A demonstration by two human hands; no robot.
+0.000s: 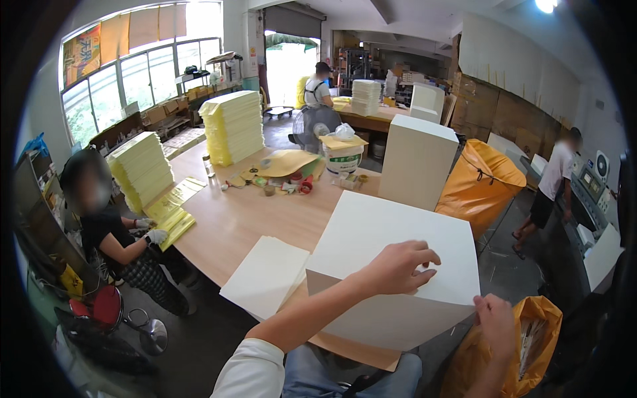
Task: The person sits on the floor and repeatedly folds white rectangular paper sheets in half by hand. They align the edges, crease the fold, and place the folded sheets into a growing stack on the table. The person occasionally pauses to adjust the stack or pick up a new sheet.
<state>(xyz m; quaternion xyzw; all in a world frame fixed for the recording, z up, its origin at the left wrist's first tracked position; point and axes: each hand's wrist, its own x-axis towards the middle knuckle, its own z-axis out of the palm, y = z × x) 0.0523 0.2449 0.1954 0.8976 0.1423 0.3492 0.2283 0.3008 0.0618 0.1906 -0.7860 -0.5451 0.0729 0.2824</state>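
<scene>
A tall stack of large white paper sheets [391, 229] stands at the table's near right edge, directly before me. My left hand [401, 267] is over its top sheet, fingers bent but apart, with nothing in them; whether the fingertips touch the paper I cannot tell. At the stack's near right corner, my right hand [496, 325] is closed, thumb and fingers pinched at the edge of the paper. How many sheets it grips is hidden. Left of the stack, a thin, slightly fanned pile of cream sheets [264, 275] lies on the wooden table [215, 225].
Behind stands another tall white paper stack [418, 162], beside an orange sack [478, 182]. A second orange sack [541, 331] with scraps sits at lower right. Tape rolls [305, 188] and a white bucket [343, 156] are farther back. A gloved co-worker [109, 225] handles yellow packets at left.
</scene>
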